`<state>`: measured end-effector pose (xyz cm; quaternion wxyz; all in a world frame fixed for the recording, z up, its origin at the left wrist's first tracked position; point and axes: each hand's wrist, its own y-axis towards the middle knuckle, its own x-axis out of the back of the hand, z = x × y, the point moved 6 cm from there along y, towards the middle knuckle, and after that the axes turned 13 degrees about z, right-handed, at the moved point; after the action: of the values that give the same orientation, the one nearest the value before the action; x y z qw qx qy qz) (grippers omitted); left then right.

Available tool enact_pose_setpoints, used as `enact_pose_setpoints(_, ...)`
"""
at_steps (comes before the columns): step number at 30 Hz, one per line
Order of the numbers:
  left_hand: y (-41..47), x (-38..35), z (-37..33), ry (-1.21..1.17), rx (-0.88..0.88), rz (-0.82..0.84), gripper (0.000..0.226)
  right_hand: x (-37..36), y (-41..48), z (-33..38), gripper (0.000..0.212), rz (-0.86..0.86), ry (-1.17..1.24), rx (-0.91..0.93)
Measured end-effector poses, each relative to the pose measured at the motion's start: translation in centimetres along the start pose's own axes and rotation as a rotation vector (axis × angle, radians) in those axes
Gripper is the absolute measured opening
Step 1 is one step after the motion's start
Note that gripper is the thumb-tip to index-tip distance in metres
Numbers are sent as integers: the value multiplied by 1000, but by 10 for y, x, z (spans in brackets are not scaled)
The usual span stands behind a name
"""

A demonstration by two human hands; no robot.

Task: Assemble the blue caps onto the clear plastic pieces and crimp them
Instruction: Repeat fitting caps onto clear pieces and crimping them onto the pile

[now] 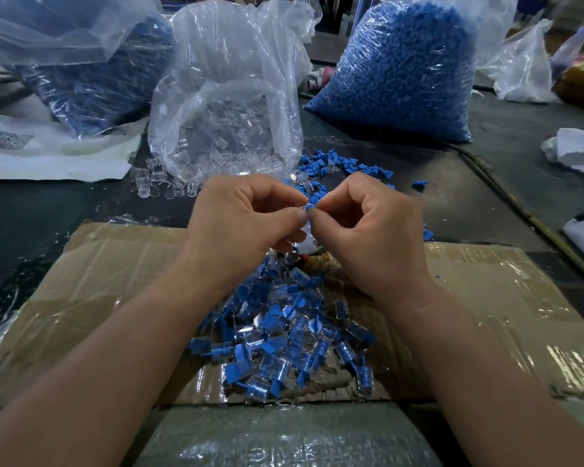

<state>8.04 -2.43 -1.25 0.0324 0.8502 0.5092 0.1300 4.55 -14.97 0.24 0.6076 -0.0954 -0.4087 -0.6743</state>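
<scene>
Nearest the camera, a brown cardboard box flap covered in clear tape (115,281) is lying spread open, and a heap of joined blue-and-clear plastic pieces (284,338) is being carried on it between the two forearms. Just above that heap, a small blue plastic cap (309,206) is being pinched from both sides. It is being gripped between thumb and forefinger of the left hand (240,227) and likewise of the right hand (368,230), with the other fingers of both hands being kept curled. A clear plastic piece (304,230) is being glimpsed under the left hand's fingers, though how it is being held cannot be told.

Beyond the hands, loose blue caps (338,165) and loose clear pieces (159,183) are lying scattered on the dark table (31,214). Behind them, an open transparent bag of clear pieces (223,106) is standing in the middle. It is being flanked by a full transparent bag of blue caps (402,72) on the right and a crumpled transparent bag of blue parts (91,79) on the left. Beside that left bag, a white sheet (64,156) is lying flat, and a printed square code (7,140) on it is being shown too blurred to be read.
</scene>
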Motion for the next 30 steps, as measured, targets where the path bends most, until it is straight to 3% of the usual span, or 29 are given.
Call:
enact_pose_setpoints(4, 1, 5, 2, -89, 27, -11, 15, -5, 3, -4, 20, 88, 176, -20)
enact_pose_setpoints(12, 2, 2, 8, -264, 128, 104, 15, -4, 1, -3, 24, 82, 274, 74)
enact_pose_setpoints(18, 4, 3, 12, -281, 161, 133, 12, -6, 2, -3, 31, 197, 304, 91)
enact_pose_setpoints(22, 3, 0, 11, -326, 142, 164, 3, 0, 2, -3, 27, 128, 319, 110)
enact_pose_setpoints(25, 4, 2, 10, -357, 139, 161, 14, 1, 2, -4, 26, 109, 308, 104)
enact_pose_setpoints(30, 4, 2, 9, -358, 133, 156, 14, 0, 1, -3, 31, 84, 258, 126)
